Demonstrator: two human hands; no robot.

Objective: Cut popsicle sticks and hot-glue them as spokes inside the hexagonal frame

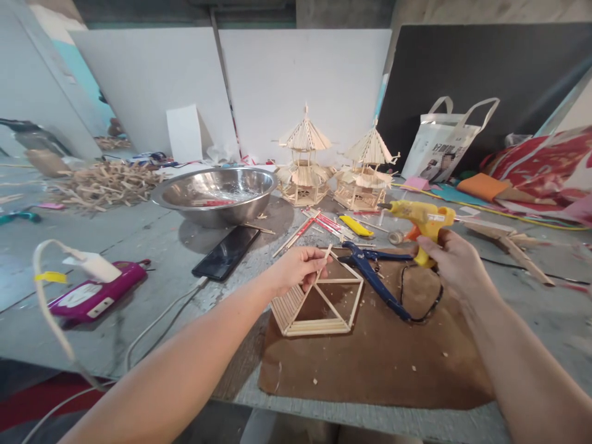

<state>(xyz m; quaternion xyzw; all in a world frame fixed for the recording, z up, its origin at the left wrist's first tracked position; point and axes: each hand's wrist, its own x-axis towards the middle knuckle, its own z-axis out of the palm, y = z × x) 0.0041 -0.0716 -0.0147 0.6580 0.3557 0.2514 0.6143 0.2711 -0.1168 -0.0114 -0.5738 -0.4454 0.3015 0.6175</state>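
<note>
A hexagonal frame of thin wooden sticks (319, 327) lies on a brown mat (393, 364); its left side is filled with parallel sticks. My left hand (303, 268) is closed at the frame's upper left, pinching a short wooden stick (328, 251) between thumb and fingers. My right hand (456, 256) grips a yellow glue gun (428, 222) by its handle, held above the mat with the nozzle pointing left. Between the hands, blue-handled cutters (379, 280) rest on the mat, just right of the frame.
Two stick pagodas (305, 157) stand behind, beside a steel basin (222, 194). A black phone (226, 251), a purple power strip (104, 290) with a white cable and a yellow tube (356, 226) lie about. A stick pile (108, 185) is at left, a white bag (439, 148) at right.
</note>
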